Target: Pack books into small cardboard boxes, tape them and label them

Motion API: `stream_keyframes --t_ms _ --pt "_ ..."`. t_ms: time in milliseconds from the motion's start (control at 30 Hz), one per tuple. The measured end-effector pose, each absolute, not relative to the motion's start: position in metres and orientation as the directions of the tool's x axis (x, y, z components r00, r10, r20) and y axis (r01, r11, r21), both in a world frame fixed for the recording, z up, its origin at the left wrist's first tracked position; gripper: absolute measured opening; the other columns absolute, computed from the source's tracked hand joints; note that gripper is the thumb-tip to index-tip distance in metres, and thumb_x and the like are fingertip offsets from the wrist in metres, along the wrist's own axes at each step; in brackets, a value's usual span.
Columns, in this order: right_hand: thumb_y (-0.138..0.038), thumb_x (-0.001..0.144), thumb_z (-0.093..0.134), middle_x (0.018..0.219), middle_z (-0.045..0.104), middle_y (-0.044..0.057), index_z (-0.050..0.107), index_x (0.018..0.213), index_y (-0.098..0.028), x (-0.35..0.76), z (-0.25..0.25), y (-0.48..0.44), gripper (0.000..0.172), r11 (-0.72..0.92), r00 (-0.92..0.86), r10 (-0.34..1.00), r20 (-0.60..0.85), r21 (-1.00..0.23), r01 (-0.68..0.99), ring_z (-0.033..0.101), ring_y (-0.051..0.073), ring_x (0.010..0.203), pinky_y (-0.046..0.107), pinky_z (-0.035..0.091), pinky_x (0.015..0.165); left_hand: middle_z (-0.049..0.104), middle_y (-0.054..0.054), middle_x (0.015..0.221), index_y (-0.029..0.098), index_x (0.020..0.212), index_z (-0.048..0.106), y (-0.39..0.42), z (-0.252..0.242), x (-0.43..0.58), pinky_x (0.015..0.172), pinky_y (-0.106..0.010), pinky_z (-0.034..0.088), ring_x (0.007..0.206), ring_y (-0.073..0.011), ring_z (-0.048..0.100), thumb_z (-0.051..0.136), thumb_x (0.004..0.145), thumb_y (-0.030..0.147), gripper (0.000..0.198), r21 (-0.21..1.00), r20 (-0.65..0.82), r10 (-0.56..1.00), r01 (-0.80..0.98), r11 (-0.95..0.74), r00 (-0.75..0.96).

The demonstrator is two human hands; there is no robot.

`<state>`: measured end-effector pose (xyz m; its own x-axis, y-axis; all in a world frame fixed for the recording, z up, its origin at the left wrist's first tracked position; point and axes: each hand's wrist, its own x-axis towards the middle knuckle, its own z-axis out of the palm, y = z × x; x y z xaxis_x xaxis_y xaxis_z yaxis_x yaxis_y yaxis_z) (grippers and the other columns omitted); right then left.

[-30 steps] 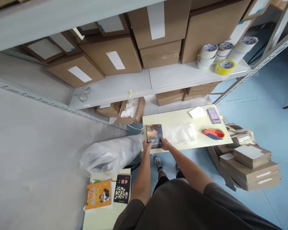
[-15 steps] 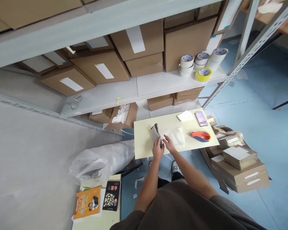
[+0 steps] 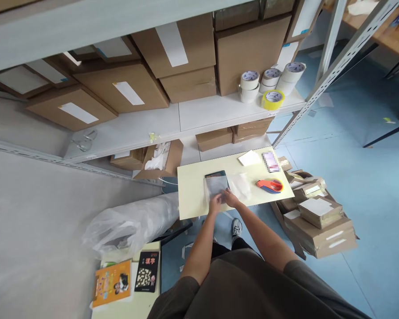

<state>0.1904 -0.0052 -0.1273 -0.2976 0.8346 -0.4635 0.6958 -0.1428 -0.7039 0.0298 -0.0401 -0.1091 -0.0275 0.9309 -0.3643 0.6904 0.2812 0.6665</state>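
Observation:
A dark book (image 3: pixel 217 175) lies on the pale yellow board (image 3: pixel 190 195), most of its cover under a cloudy translucent plastic wrap (image 3: pixel 213 186). At the book's near edge, my left hand (image 3: pixel 215 204) has its fingers closed on the wrap. My right hand (image 3: pixel 230 198) meets it from the right, fingers bent and pinching the wrap by the book's lower right corner. More translucent plastic (image 3: pixel 240 185) spreads out to the right of the book. The fingertips are partly blurred and small.
An orange-and-blue tape dispenser (image 3: pixel 270 186), white cards (image 3: pixel 249 158) and a blurred-out phone-like item (image 3: pixel 271 161) lie on the board. Shelving with cartons (image 3: pixel 252 53) and tape rolls (image 3: pixel 250 86) stands ahead. A plastic roll (image 3: pixel 133 223) and books (image 3: pixel 112 282) are left; cartons (image 3: pixel 319 232) right.
The book has gone from tilted up on edge to lying flat, its cover under the wrap. Both hands have drawn together at its near edge. The camera view has shifted slightly.

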Motion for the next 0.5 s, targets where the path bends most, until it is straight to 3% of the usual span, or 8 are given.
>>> stream_keyframes --t_ms 200,300,500 --pt "-0.016 0.086 0.066 0.177 0.027 0.01 0.056 0.154 -0.027 0.174 -0.13 -0.019 0.07 -0.187 -0.221 0.804 -0.553 -0.586 0.788 0.019 0.038 0.165 0.057 0.038 0.123 0.069 -0.016 0.141 0.019 0.138 0.067 -0.031 -0.107 -0.028 0.116 -0.041 0.046 0.136 -0.0292 0.061 0.065 0.09 0.023 0.048 0.479 -0.307 0.805 0.649 0.591 -0.507" --pt "-0.016 0.088 0.061 0.176 0.033 0.005 0.054 0.154 -0.032 0.17 -0.131 -0.028 0.068 -0.22 -0.127 0.851 -0.509 -0.566 0.794 0.018 0.035 0.165 0.061 0.031 0.126 0.066 -0.019 0.142 0.018 0.138 0.065 -0.028 -0.11 -0.037 0.11 -0.041 0.048 0.13 -0.0322 0.064 0.073 0.087 0.032 0.053 0.416 -0.372 0.76 0.636 0.65 -0.534" --pt "-0.017 0.089 0.054 0.168 0.046 0.005 0.059 0.151 -0.025 0.146 -0.135 -0.039 0.062 -0.211 -0.049 0.924 -0.38 -0.61 0.763 0.03 0.03 0.162 0.053 0.027 0.132 0.071 -0.02 0.131 0.017 0.136 0.061 -0.018 -0.122 -0.036 0.098 -0.036 0.051 0.12 -0.0318 0.071 0.081 0.081 0.039 0.063 0.443 -0.509 0.728 0.585 0.679 -0.459"
